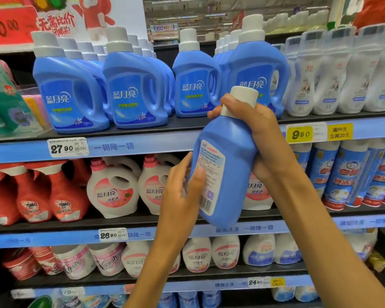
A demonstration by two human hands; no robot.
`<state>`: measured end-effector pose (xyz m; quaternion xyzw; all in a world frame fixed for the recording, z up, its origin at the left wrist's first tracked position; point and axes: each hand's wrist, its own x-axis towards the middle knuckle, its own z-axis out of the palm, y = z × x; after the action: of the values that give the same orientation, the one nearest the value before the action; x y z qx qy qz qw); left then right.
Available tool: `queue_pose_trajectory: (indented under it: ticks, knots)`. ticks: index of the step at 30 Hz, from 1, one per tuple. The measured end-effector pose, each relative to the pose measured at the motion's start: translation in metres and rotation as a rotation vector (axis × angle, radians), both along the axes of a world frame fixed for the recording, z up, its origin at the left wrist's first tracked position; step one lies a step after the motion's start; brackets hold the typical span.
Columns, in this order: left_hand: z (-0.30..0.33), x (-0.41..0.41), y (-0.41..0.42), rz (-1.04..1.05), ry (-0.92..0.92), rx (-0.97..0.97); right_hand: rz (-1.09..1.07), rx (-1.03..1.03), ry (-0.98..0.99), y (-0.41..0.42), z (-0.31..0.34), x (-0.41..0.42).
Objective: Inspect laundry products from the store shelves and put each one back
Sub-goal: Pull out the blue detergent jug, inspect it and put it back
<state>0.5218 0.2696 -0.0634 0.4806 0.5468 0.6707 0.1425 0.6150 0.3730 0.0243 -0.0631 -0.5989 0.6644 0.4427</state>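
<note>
I hold a blue detergent bottle (227,156) with a white cap in front of the shelves, tilted, its back label turned towards me. My right hand (251,127) is wrapped around its neck and upper side just under the cap. My left hand (182,190) grips its lower left edge, thumb pressed on the label near the barcode. Matching blue bottles (133,90) stand in rows on the top shelf (142,144) behind it.
White bottles (333,78) fill the top shelf's right side. The middle shelf holds red OMO bottles (62,196), white-pink bottles (113,187) and blue-white bottles (351,174). The lower shelf (187,283) carries Vanish tubs (107,261) and small white bottles. Price tags line the shelf edges.
</note>
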Motion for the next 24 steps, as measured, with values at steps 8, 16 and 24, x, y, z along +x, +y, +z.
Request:
queue_pose_trajectory:
  ticks: [8, 16, 24]
  knots:
    - [0.003, 0.006, -0.005, -0.198, -0.114, 0.016, -0.024, 0.118, -0.157, -0.004, 0.011, -0.005]
    - [0.003, 0.002, -0.012, -0.581, -0.444, -0.034, -0.028, 0.237, -0.312, 0.002, 0.014, -0.007]
    - [0.021, -0.005, -0.011, -0.428, -0.370, -0.129, -0.286, 0.312, -0.336, -0.001, 0.016, -0.006]
